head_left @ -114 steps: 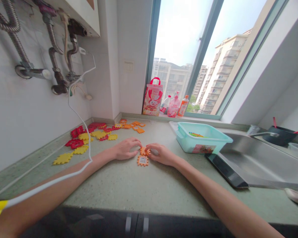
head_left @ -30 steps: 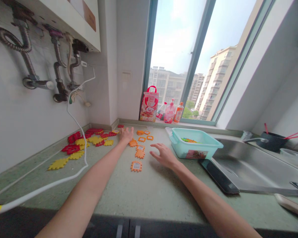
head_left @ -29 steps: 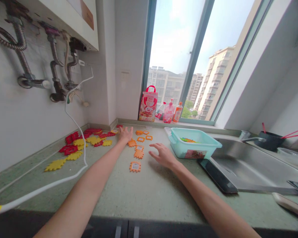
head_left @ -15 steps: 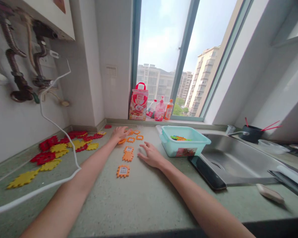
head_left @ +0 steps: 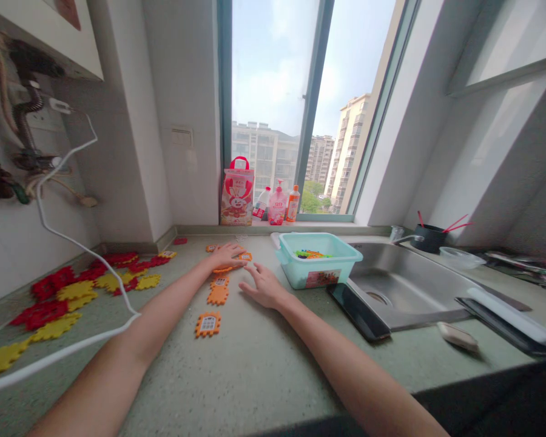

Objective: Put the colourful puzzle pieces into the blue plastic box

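My left hand (head_left: 227,257) lies palm down with fingers stretched over several orange interlocking building pieces, hiding some of them. One orange piece with a window grid (head_left: 245,257) shows at its fingertips, and another orange piece (head_left: 212,247) lies just behind it. My right hand (head_left: 267,287) rests on the counter to the right, fingers apart and nothing in them. Closer to me lie a joined orange piece (head_left: 218,295) and a separate orange window piece (head_left: 208,325). Red pieces (head_left: 43,314) and yellow pieces (head_left: 57,327) spread out left of my left forearm.
A turquoise bin (head_left: 321,267) with colourful pieces stands right of my right hand, beside the sink (head_left: 400,282). A black phone (head_left: 358,312) lies before it. A white cable (head_left: 86,341) crosses the left side. Bottles (head_left: 277,206) and a bag (head_left: 237,197) line the sill.
My left hand has moved right across the orange pieces, covering some that showed before, and is nearer my right hand. The right hand stays about where it was. The view has turned right.
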Available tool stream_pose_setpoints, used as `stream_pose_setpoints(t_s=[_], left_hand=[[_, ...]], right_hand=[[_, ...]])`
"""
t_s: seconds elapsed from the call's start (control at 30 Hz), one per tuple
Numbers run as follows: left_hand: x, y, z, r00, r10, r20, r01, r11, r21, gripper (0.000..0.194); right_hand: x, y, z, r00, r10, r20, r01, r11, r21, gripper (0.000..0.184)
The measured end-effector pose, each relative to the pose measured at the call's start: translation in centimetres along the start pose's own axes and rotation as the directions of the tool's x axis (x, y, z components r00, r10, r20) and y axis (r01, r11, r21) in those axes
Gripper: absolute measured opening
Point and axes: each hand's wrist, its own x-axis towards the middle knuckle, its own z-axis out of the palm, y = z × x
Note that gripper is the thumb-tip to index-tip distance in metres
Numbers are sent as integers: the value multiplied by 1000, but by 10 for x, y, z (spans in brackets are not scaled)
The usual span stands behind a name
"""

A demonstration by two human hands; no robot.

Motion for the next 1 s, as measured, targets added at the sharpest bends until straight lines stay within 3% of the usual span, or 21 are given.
stream_pose_setpoints(t_s=[0.2,0.33,0.43,0.5,0.67,1.0], left_hand=[[-28,1,0,1000,20,16,-20,1000,17,69],[-53,6,1,998,-60,-36,60,998,-17,64],[-75,11,5,986,-138,-94,134,990,-42,61],[-91,13,7,973,-182,-141,174,983,-67,55],[-126,12,7,954,-217,-207,183,968,-169,43],[-163,7,-6,971,-46,-233,-65,891,-449,56]], right_hand=[[-6,-6,-3,983,-183,-28,185,977,110,66],[-19,-33,-10,913,-407,-36,405,891,204,62],[-31,-55,-13,866,-500,28,481,846,232,65],[-37,-65,-13,847,-527,70,501,835,228,61],[-41,-70,-12,808,-585,76,550,794,258,28],[-34,-54,-24,833,-553,17,538,817,208,23]])
